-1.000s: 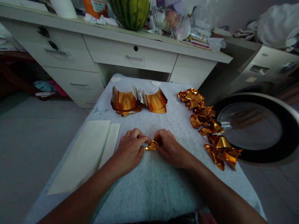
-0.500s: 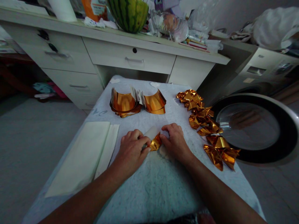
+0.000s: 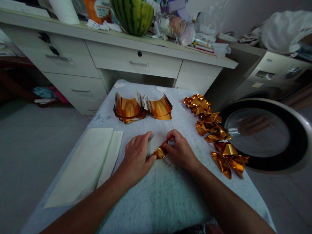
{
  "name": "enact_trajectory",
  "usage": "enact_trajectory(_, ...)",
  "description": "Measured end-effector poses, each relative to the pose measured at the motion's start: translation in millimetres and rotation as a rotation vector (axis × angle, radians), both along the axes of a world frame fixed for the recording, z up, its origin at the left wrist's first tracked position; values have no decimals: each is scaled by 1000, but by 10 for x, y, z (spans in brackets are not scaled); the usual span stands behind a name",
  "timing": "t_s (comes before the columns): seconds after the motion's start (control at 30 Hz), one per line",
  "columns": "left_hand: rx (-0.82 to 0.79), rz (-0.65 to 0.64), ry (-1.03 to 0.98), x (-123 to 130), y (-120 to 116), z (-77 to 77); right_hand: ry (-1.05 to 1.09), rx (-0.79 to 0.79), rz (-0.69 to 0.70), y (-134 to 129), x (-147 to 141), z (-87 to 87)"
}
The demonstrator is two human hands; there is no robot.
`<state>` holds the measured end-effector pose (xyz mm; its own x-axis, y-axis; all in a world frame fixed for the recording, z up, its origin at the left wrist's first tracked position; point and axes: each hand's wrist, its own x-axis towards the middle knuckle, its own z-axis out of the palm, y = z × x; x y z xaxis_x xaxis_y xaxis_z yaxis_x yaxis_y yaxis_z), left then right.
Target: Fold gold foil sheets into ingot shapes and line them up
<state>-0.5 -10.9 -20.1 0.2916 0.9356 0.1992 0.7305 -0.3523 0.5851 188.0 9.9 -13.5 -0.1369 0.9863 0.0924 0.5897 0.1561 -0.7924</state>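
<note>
Between my hands, low over the cloth, is a small sheet of gold foil paper (image 3: 160, 152), its near edge turned over to show gold and its pale back facing up behind. My left hand (image 3: 137, 152) holds the left end, thumb at the gold fold and fingers along the pale part. My right hand (image 3: 181, 151) pinches the right end with thumb and bent forefinger. Beyond the hands stand two curved stacks of gold foil sheets, a left stack (image 3: 128, 108) and a right stack (image 3: 160, 108). Several folded gold foil pieces (image 3: 229, 161) lie in a row on the right.
White paper sheets (image 3: 81, 162) lie at the left of the cloth-covered table (image 3: 156, 201). Behind it is a white desk (image 3: 136, 61) bearing a cut watermelon (image 3: 134, 16) and plastic bags. An open round washing machine door (image 3: 263, 133) borders the table's right side.
My left fingers have straightened and moved up along the sheet, so more of its pale back shows. My right forefinger has curled in over the right end. The view has shifted slightly.
</note>
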Motion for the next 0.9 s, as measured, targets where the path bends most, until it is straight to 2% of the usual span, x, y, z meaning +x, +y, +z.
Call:
enact_trajectory(0.13,-77,52,-69,-1,13,51,399,-131,42,4,10,1)
enact_trajectory(0.3,-251,89,-319,-30,43,153,660,-266,80,-6,62,67)
enact_trajectory(0.47,-311,200,-683,-48,91,156,728,-331,77,-17,92,93)
enact_trajectory(0.6,-397,149,-951,-52,108,194,787,-355,126,-34,81,105)
enact_trajectory(0.7,-435,165,-1019,-62,105,241,798,-344,161,-40,86,110)
enact_trajectory(0.9,-418,219,-1032,-80,89,271,762,-384,163,-32,105,112)
